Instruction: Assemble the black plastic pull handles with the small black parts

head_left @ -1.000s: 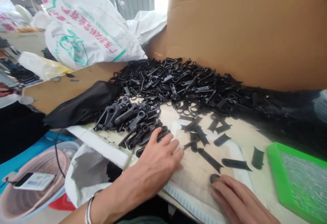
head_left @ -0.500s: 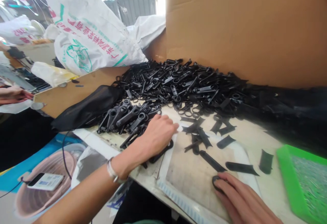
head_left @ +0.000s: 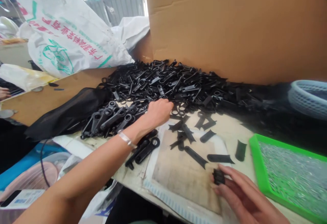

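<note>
My left hand [head_left: 159, 111] reaches to the near edge of a large heap of black plastic parts [head_left: 176, 79]. Its fingers are curled down and hidden from me, so whatever they grip cannot be made out. At the lower right, my right hand [head_left: 242, 191] pinches a small black ribbed plastic piece [head_left: 219, 176] between thumb and fingers, just above a worn board [head_left: 184, 176]. Flat black strips with notched ends [head_left: 195, 156] are scattered beyond it. Left of the board, long black arms with ring ends [head_left: 147, 150] lie beneath my left forearm, near a stacked group of similar arms [head_left: 112, 116].
A green tray [head_left: 260, 162] of small shiny metal pins stands at the right. Behind it sits a pale blue basket [head_left: 309, 98]. Tall cardboard [head_left: 230, 26] walls the back, and a white printed sack [head_left: 68, 29] leans at the left. Part of another person's hand [head_left: 4, 93] shows at far left.
My left hand has moved forward to the heap's edge. The right hand has lifted and turned the small black piece, showing its ribbed side. The view has swung right, bringing the blue basket into sight.
</note>
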`<state>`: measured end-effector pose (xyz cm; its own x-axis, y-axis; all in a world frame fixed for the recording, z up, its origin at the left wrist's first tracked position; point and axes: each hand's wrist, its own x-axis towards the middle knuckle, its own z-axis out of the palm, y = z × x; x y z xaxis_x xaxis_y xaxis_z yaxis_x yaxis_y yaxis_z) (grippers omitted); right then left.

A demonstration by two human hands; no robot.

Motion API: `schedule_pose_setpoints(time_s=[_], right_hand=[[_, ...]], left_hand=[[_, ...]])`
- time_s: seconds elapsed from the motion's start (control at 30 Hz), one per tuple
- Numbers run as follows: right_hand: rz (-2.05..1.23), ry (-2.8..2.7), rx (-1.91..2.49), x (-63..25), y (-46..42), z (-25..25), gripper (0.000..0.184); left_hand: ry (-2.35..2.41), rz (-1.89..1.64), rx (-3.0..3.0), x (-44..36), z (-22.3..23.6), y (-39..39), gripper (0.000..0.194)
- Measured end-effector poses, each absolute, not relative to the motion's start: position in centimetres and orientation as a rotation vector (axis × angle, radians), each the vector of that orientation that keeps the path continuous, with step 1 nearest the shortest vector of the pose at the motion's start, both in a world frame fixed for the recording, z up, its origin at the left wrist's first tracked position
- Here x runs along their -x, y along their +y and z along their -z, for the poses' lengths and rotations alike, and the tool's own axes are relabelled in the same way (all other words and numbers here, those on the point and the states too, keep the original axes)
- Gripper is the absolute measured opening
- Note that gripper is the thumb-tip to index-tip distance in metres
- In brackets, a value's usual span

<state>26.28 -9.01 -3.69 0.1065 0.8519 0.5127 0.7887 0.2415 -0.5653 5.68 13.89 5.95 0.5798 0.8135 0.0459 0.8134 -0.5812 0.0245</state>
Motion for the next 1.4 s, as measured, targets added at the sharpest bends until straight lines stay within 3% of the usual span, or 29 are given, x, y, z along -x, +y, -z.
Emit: schedule_pose_setpoints(time_s=[0.13,0.27,0.4,0.5,0.67,0.8,0.97,1.07,1.4], right_hand=[[-0.168,-1.583,1.547,-26.4,-9.0,2.0,0.027],[-0.294,-1.696,1.432,-24.0,-9.2,-0.2,0.024],[-0.732,-1.760,1.236,-21.2,-9.0,-1.2,0.022],[-1.074,-1.453,1.208,-19.5,-9.0,-0.6,0.023],[-1.270,-0.946,1.192,-17.9,-9.6,1.4,0.029],[-1.080,-0.976,1.318,-18.6,-10.2,1.6,0.029],[-0.389,-1.265,1.584,-20.0,-9.8,0.6,0.024],[-0.150,-1.391,1.580,-19.4,-9.0,0.2,0.024],[0.073,-1.661,1.515,-18.6,-8.1,0.3,0.019]], left_hand=[[1.096,-0.193,-2.734,-2.4,-9.6,9.4,0.025],[0.783,-0.236,-2.053,-0.6,-10.4,5.0,0.031],[0.825,-0.366,-1.615,-2.0,-7.5,2.4,0.043],[0.924,-0.598,-1.361,-3.6,-4.6,0.8,0.050],[0.796,-0.604,-1.202,-4.2,-1.9,-1.8,0.035],[0.670,-0.692,-0.990,-3.8,-1.0,-2.6,0.030],[0.617,-0.674,-0.795,-3.8,-1.0,-2.9,0.033],[0.568,-0.653,-0.886,-4.0,-1.5,-3.2,0.037],[0.653,-0.637,-1.431,-2.8,-1.8,-3.4,0.043]])
